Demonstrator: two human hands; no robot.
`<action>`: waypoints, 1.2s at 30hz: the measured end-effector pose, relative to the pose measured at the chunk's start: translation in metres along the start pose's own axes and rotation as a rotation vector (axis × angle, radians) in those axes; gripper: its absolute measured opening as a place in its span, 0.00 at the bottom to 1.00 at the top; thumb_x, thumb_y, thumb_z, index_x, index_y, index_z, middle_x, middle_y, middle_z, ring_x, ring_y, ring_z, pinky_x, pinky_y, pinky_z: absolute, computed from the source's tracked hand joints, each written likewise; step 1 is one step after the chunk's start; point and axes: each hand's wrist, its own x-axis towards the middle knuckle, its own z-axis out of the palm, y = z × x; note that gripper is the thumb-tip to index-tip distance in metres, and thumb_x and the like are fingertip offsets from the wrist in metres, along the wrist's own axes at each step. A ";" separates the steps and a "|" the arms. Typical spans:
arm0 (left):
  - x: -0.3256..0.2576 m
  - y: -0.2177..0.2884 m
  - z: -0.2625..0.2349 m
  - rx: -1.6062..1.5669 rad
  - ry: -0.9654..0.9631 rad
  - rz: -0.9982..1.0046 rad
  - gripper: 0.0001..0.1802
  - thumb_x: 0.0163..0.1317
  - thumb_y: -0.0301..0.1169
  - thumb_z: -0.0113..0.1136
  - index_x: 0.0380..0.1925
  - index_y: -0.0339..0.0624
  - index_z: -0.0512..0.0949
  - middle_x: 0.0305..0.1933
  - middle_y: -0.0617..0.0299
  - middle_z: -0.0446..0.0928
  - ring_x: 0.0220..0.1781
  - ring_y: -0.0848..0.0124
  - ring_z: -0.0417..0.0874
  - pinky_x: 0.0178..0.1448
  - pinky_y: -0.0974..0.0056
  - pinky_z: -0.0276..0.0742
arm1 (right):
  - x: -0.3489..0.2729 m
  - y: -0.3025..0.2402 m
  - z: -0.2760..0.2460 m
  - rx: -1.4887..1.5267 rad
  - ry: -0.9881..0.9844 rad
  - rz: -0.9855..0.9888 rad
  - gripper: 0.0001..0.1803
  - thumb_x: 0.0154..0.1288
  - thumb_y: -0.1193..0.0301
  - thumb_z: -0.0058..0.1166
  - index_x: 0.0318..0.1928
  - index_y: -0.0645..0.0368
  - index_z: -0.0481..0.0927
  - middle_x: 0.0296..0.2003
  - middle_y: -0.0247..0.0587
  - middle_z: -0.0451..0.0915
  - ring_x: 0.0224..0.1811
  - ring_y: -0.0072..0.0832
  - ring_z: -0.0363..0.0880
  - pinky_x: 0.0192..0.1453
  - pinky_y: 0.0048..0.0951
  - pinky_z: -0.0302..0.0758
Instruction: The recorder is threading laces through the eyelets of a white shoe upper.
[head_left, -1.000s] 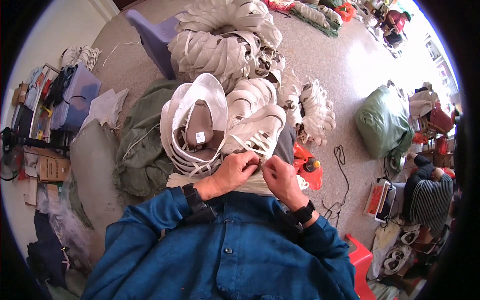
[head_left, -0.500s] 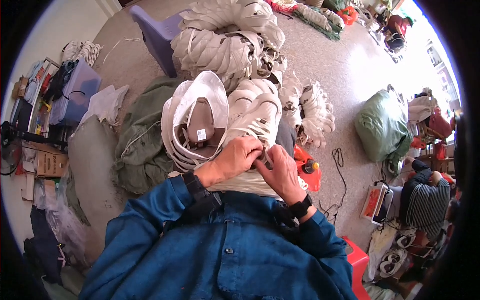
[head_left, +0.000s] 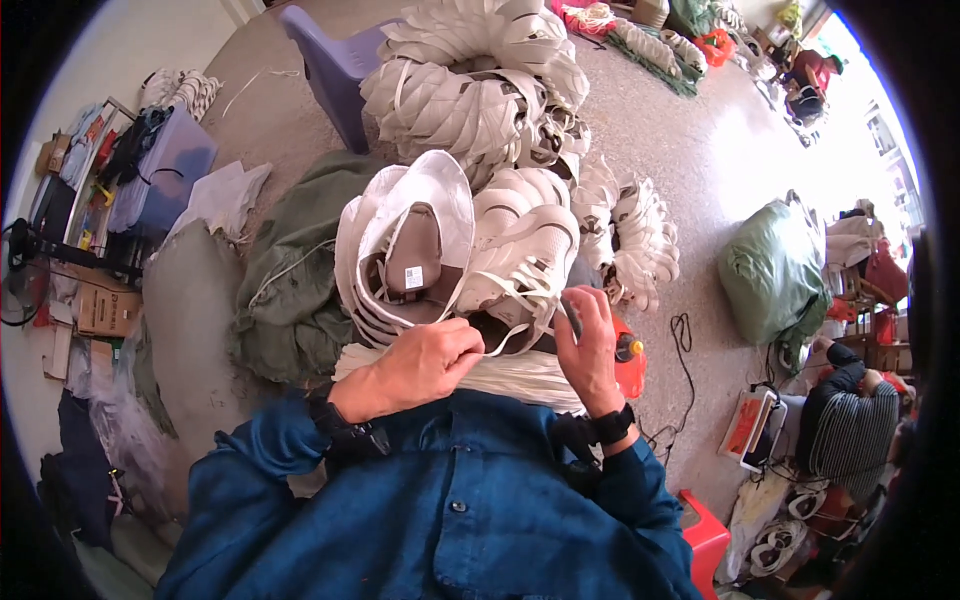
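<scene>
Left hand (head_left: 425, 365) apparently pinches white lace (head_left: 520, 300).

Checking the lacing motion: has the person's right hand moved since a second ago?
Yes. The right hand has drawn apart from the left hand, out to the person's right, toward the orange bottle beside the white shoe upper.

small white label (head_left: 413, 277) inside the brown shoe upper (head_left: 420, 262).

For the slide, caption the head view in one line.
Left hand pulls a white lace on a cream shoe upper; right hand steadies it.
</scene>
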 end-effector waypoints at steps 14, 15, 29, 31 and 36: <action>0.031 0.002 0.018 -0.430 0.100 -0.053 0.03 0.67 0.24 0.61 0.38 0.36 0.79 0.36 0.62 0.78 0.40 0.72 0.80 0.42 0.66 0.77 | -0.002 -0.001 -0.018 0.067 -0.439 0.231 0.14 0.63 0.66 0.67 0.37 0.62 0.76 0.24 0.38 0.79 0.23 0.31 0.77 0.28 0.29 0.72; 0.038 0.002 0.023 -0.621 0.097 -0.087 0.06 0.71 0.29 0.58 0.41 0.36 0.78 0.38 0.64 0.79 0.39 0.78 0.80 0.43 0.69 0.79 | -0.005 -0.003 -0.013 0.005 -0.413 0.206 0.17 0.57 0.63 0.69 0.34 0.60 0.76 0.26 0.44 0.79 0.27 0.42 0.79 0.33 0.37 0.72; -0.046 -0.018 -0.048 -0.100 -0.348 -0.279 0.12 0.69 0.32 0.53 0.32 0.33 0.74 0.28 0.50 0.76 0.30 0.57 0.80 0.38 0.54 0.73 | -0.013 -0.008 0.008 -0.105 -0.108 0.025 0.14 0.50 0.71 0.68 0.28 0.60 0.72 0.42 0.45 0.74 0.46 0.46 0.73 0.48 0.43 0.68; -0.050 -0.012 -0.054 -0.050 -0.534 -0.304 0.13 0.68 0.34 0.56 0.31 0.34 0.76 0.27 0.47 0.78 0.32 0.54 0.82 0.40 0.54 0.75 | -0.012 -0.010 0.012 -0.004 -0.079 0.068 0.14 0.49 0.74 0.68 0.29 0.61 0.72 0.44 0.48 0.74 0.47 0.47 0.73 0.49 0.43 0.68; -0.006 0.020 -0.024 -0.073 -0.151 -0.066 0.11 0.63 0.33 0.65 0.41 0.40 0.77 0.45 0.53 0.79 0.35 0.53 0.82 0.42 0.55 0.79 | -0.011 -0.010 0.011 0.056 -0.108 0.079 0.13 0.51 0.73 0.69 0.32 0.61 0.75 0.45 0.47 0.75 0.49 0.44 0.75 0.52 0.40 0.71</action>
